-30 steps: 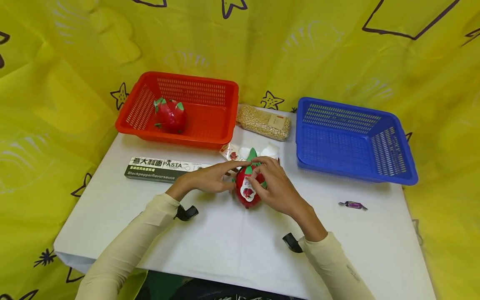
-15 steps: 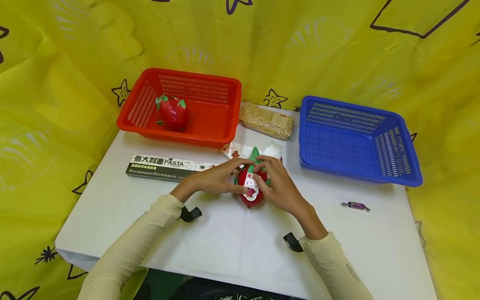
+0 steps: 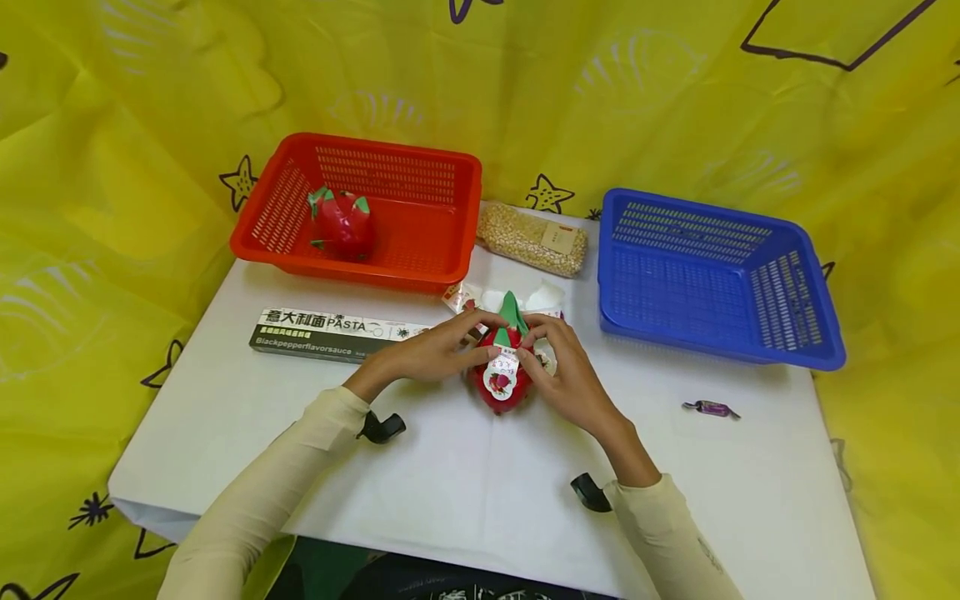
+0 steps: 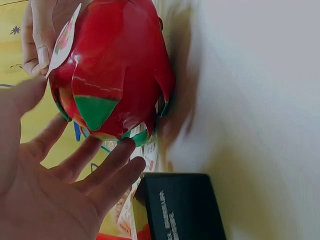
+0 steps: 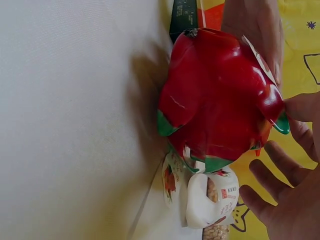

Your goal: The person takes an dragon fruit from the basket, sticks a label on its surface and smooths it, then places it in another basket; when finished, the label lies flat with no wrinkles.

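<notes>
You faced a yellow, star-printed sheet (image 3: 525, 92) across the frame's top, and a white worktop (image 3: 480, 492) below it.

Dragon fruit (image 4: 120, 50): glossy, smooth, plastic-looking
Tag (image 3: 498, 381): printed paper
Red basket (image 3: 420, 243): smooth plastic
Blue basket (image 3: 667, 292): smooth plastic
Pasta box (image 3: 322, 337): smooth printed card
Tablecloth (image 3: 465, 483): matt, finely textured cloth
</notes>
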{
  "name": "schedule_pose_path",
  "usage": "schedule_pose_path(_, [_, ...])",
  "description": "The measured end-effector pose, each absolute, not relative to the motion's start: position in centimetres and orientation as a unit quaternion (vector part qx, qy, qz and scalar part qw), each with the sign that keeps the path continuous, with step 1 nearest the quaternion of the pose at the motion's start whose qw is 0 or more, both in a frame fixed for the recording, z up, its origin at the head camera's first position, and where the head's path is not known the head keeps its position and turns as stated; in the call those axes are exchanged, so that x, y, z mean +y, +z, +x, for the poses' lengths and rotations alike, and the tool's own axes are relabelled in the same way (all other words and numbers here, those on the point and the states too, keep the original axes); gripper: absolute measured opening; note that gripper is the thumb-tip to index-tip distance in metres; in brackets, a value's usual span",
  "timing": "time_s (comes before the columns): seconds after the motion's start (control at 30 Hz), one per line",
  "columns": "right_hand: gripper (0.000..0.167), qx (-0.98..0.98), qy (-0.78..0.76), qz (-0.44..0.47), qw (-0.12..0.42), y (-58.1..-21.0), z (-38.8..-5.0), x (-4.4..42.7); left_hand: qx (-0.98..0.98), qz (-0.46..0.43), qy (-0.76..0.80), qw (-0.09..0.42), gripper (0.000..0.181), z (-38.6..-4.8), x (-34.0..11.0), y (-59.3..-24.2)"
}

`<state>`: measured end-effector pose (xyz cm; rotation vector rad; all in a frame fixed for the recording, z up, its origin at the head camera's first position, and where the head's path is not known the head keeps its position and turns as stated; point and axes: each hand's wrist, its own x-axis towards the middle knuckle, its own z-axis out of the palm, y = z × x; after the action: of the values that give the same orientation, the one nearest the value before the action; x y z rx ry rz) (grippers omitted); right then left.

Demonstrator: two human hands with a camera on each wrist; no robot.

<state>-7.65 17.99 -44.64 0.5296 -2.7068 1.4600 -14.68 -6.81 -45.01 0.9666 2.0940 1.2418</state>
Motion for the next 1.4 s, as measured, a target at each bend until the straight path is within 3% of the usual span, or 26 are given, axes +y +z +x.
schedule_pose_path(0.3, [0.008,-0.879,0.455,0.140,0.006,-44.91,-7.60,17.68,0.770,0.341,0.471,0.263,0.048,-14.68,-6.57,-44.94])
schedule_pose_path(0.6, [0.012,-0.861,0.488,0.144,0.010,-44.74,-7.31,17.40,0.763,0.354,0.468,0.272,0.067,-14.74,-6.82,-45.11])
schedule_pose_path(1.03, [0.009,-0.874,0.468,0.131,0.010,-45.07,-7.16,17.09,0.757,0.350,0.470,0.288,0.069,-14.95,-7.11,-45.12])
schedule_pose_path(1.4, [0.018,-0.865,0.469,0.174,-0.028,-45.37,-6.85,17.59,0.759,0.347,0.463,0.299,0.075,-15.23,-7.06,-44.91])
